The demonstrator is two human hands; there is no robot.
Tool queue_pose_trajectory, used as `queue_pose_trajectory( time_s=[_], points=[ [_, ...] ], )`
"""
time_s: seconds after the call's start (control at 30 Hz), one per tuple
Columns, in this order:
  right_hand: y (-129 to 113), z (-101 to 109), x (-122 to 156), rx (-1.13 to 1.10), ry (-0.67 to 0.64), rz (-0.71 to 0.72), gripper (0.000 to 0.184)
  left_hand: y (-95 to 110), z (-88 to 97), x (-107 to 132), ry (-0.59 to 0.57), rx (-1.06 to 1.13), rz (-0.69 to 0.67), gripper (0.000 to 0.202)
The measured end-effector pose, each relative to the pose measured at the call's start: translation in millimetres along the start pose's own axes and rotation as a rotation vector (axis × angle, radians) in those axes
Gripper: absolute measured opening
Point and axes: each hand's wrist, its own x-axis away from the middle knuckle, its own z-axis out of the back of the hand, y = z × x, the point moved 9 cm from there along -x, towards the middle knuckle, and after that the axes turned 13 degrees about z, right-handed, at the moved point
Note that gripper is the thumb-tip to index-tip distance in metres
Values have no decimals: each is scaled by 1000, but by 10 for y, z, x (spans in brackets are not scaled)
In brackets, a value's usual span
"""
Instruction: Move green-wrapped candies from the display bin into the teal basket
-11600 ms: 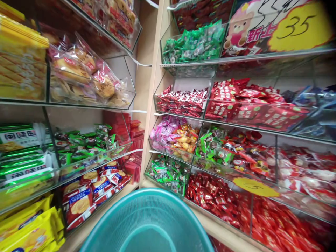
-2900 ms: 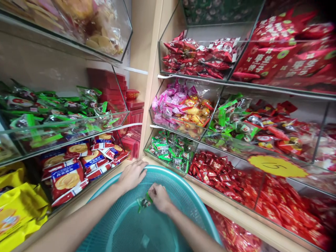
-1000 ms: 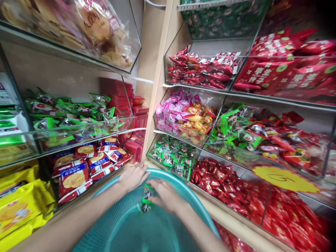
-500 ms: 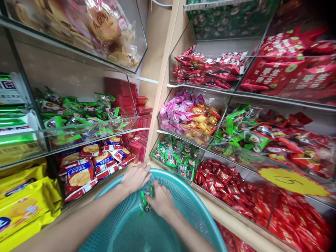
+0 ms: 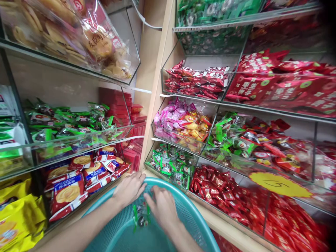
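A teal plastic basket (image 5: 194, 206) with mesh sides stands in front of me, against the corner of the shelves. My left hand (image 5: 130, 189) lies over its far left rim, with the fingers curled on the edge. Inside the basket's mouth is my right hand (image 5: 165, 208), palm down, its thumb and fingers apart. Several small wrapped candies with green ends (image 5: 141, 215) are just below and left of those fingers, slightly blurred. Whether they rest on the basket wall or are in the air, I cannot tell.
Beyond the rim, a clear bin holds green-wrapped candies (image 5: 170, 162). Red-wrapped candies (image 5: 217, 183) fill the bin to its right. Biscuit packs (image 5: 67, 194) and yellow packs (image 5: 22, 220) lie at left. Glass shelf fronts and a yellow price tag (image 5: 279, 184) jut out at right.
The green-ended candies, earlier at my right hand's fingers, now lie lower and apart from them. That hand's fingers have spread. The view has tilted up a little; my left hand stays at the rim.
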Motion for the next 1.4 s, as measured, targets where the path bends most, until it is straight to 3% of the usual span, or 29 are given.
queue_pose_trajectory(
  time_s=[0.13,0.23,0.37,0.5,0.87,1.03,1.13,1.23,1.33,1.4],
  points=[
    [184,546,-43,158,236,65,24,-9,-21,-3,-6,24,-5,30],
    [404,758,-39,293,300,26,24,1,-49,-9,-24,29,-16,33],
    [600,780,-28,339,241,-55,25,18,-58,-13,-34,8,-27,34],
    [611,750,-33,353,202,-64,22,20,-50,-17,-29,1,-31,33],
    [641,776,46,316,321,34,29,19,-30,0,-32,-6,-32,34],
    [492,857,72,159,376,151,29,32,4,4,-56,20,-16,33],
    [325,918,89,-47,441,217,32,37,24,7,-65,26,-11,33],
    [269,765,66,-351,426,188,31,35,18,3,-76,46,-10,33],
    [298,290,25,-592,235,100,28,25,-15,-11,-95,68,-6,30],
    [286,-54,35,-636,62,101,30,22,-36,-19,-105,73,-8,30]
  ],
)
